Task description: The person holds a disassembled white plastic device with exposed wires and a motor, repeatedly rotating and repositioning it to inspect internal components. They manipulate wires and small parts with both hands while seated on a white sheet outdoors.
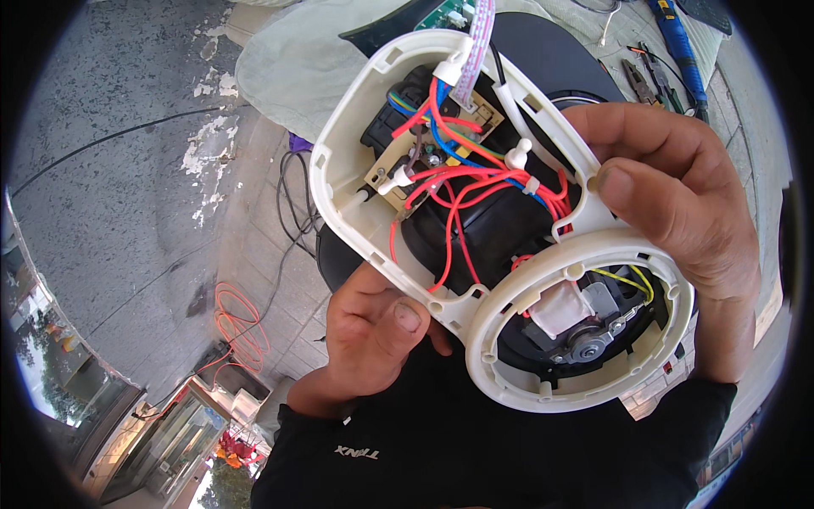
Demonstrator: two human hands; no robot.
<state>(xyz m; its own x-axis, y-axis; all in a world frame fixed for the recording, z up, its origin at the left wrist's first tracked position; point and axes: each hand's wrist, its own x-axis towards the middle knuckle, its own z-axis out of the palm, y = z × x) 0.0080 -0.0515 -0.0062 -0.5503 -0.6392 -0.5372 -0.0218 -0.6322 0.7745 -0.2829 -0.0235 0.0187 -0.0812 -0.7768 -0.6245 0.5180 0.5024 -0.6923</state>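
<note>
An opened white plastic appliance housing (346, 222) is held up in front of me, its inside facing me. My left hand (373, 329) grips its lower left edge, thumb on the rim and fingers behind. My right hand (682, 191) pinches the right edge near the narrow neck. Inside the boxy part are a tan circuit board (392, 174) and a bundle of red wires (462, 172) with some blue ones. A striped ribbon cable (477, 47) runs up to a green circuit board (441, 19). The round part holds a small motor (587, 348) and yellow wires (636, 282).
Behind the housing is a black rounded surface (551, 64). Pliers (638, 81) and a long blue tool (678, 47) lie at the upper right. A dark cable (292, 199) and a coiled orange cord (233, 327) lie at left, near a peeling grey surface (110, 170).
</note>
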